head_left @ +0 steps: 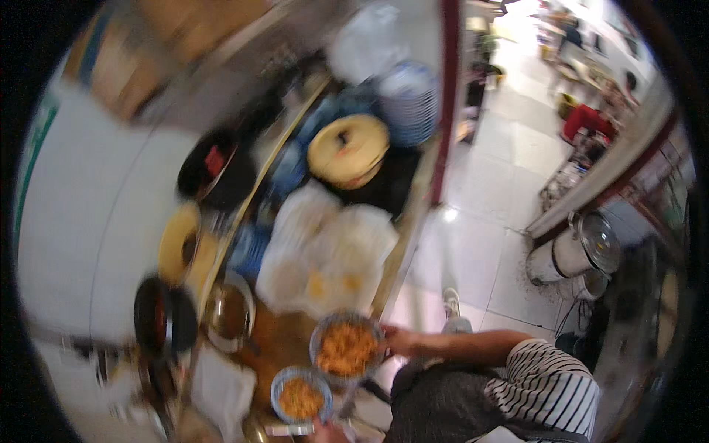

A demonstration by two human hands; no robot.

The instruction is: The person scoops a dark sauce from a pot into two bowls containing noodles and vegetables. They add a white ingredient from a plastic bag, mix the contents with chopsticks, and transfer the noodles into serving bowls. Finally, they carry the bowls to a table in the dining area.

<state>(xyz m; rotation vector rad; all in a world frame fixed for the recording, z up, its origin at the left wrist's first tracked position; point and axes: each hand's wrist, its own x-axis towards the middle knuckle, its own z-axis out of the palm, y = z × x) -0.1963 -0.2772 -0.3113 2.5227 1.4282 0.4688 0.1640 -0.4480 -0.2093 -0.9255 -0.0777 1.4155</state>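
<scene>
At the bottom centre, my right hand (pixel 399 341) grips the rim of a patterned bowl (pixel 347 348) heaped with orange-brown food pieces. To the lower left of it is a second, smaller blue-and-white bowl (pixel 301 397) with similar food. My left hand (pixel 330 433) is at the lower edge of this smaller bowl, its fingers closed at the rim; blur hides the exact grip. A pale flat-edged object (pixel 288 430) lies just below that bowl. The brown counter (pixel 284 343) runs beneath both bowls.
White plastic bags (pixel 325 251), a round yellow lid (pixel 348 150) and a tall stack of bowls (pixel 408 103) crowd the counter beyond. Dark pans (pixel 164 317) and a metal pot (pixel 229 311) are at left. A lidded steel pot (pixel 569 255) stands on the tiled floor at right.
</scene>
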